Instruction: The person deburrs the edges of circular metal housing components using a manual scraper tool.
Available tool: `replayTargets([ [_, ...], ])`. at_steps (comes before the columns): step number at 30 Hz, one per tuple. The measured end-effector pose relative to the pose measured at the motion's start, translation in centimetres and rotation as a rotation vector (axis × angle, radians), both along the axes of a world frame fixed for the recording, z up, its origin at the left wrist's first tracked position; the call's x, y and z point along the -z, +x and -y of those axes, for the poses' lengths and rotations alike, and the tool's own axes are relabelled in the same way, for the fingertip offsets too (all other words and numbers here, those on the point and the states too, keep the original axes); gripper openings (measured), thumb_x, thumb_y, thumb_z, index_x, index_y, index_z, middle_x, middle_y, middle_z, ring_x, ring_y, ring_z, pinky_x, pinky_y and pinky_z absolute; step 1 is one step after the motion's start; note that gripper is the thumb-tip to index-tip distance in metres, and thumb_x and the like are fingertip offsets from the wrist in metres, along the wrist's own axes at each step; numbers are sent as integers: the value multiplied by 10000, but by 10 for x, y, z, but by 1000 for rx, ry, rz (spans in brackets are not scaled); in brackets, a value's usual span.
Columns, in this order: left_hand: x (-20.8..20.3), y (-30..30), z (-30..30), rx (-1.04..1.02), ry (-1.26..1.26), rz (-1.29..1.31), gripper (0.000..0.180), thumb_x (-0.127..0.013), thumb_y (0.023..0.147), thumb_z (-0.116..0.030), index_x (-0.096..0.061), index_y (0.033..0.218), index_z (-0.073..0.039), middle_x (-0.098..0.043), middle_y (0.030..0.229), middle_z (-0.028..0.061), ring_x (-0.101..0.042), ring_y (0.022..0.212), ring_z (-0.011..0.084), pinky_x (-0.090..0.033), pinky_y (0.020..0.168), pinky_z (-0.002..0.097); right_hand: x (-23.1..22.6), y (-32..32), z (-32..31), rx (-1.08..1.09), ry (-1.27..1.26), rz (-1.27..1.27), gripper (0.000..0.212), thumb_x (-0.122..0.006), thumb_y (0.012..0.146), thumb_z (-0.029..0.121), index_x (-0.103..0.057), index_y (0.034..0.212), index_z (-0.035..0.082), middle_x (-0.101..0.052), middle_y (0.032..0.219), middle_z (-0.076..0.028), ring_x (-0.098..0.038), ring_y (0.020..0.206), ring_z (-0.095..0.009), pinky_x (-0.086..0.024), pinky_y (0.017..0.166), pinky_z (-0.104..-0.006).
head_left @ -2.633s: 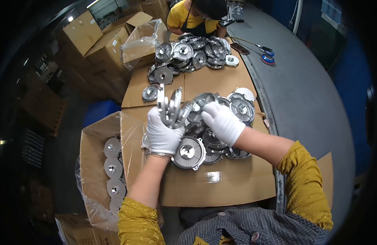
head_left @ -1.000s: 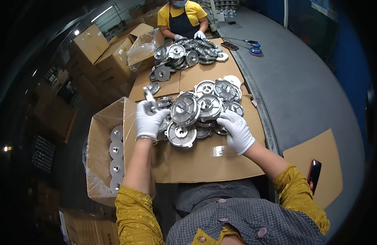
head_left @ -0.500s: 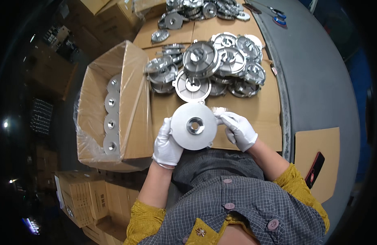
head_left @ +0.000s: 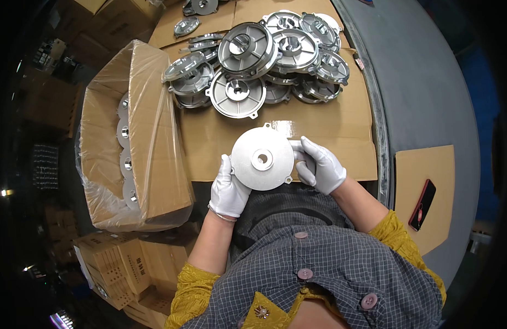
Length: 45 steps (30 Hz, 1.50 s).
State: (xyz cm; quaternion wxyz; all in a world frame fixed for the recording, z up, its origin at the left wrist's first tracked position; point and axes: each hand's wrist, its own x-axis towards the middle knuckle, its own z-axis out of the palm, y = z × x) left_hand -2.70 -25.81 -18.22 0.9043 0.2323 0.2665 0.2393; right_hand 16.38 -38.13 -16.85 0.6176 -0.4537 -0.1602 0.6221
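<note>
A round, pale-grey metal end cover (head_left: pixel 248 145) with a raised hub, a centre hole and small lugs on its rim is tilted toward me above my lap. My left hand (head_left: pixel 230 189), in a white glove, grips its left edge, thumb at the rim and the other fingers mostly hidden underneath. At the right edge is my white-gloved right hand (head_left: pixel 322 167): one fingertip reaches the rim, the thumb stands away, and the remaining fingers are loosely bent. Beyond my hands lies a heap of similar metal covers (head_left: pixel 245 49), mostly ribbed side up, some leaning on others.
On the left stands a plastic-lined cardboard box (head_left: pixel 160 131) holding several covers in a row (head_left: pixel 123 131). Cardboard sheets (head_left: pixel 341 126) lie on the grey table (head_left: pixel 429 98). A phone (head_left: pixel 422 205) rests on another cardboard piece (head_left: pixel 429 159) at right. More cartons (head_left: pixel 113 268) sit lower left.
The view has shifted, so the heap and box appear farther left and the heap higher. The cover's tilt has changed in my left hand. My right thumb has spread away from the fingers.
</note>
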Motion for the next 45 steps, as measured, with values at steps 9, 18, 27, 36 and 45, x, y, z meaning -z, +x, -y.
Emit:
replayTargets([
  [9, 29, -12, 12, 71, 150, -220, 545, -334, 1033, -406, -400, 1361, 24, -519, 1326, 173, -540, 1207, 279, -475, 1003, 407, 40, 21, 20, -192, -63, 1172, 547, -546, 765, 3, -457, 1305, 10, -511, 1037, -126, -540, 854, -243, -477, 804, -312],
  [18, 55, -22, 32, 18, 285, -843, 402, -749, 840, -181, -515, 1096, 22, -624, 1040, 111, -634, 891, 165, -541, 817, 319, 43, -2, 19, -181, -28, 1174, 469, -692, 796, 87, -516, 1226, 23, -624, 1046, -185, -620, 963, -339, -503, 850, -371],
  [27, 61, -20, 38, 5, 385, -931, 420, -735, 842, -183, -517, 1121, 42, -631, 1050, 124, -625, 914, 162, -521, 811, 285, 44, -22, 22, -479, -5, 1662, 301, -562, 900, 189, -527, 1192, 126, -590, 808, -111, -625, 641, -312, -523, 552, -405],
  [36, 66, -18, 42, -82, 369, -884, 387, -753, 817, -198, -556, 1043, 47, -646, 1009, 124, -634, 893, 170, -530, 777, 303, 52, -31, -2, -349, 65, 1764, 298, -556, 870, 148, -562, 1163, 95, -564, 784, -110, -616, 592, -298, -514, 522, -410],
  [45, 67, -16, 40, -102, 338, -830, 397, -748, 823, -195, -547, 1062, 49, -645, 1016, 131, -634, 902, 172, -523, 788, 297, 59, -26, -15, -366, 120, 1824, 380, -549, 852, 142, -543, 1229, 100, -554, 777, -104, -610, 578, -288, -514, 544, -406],
])
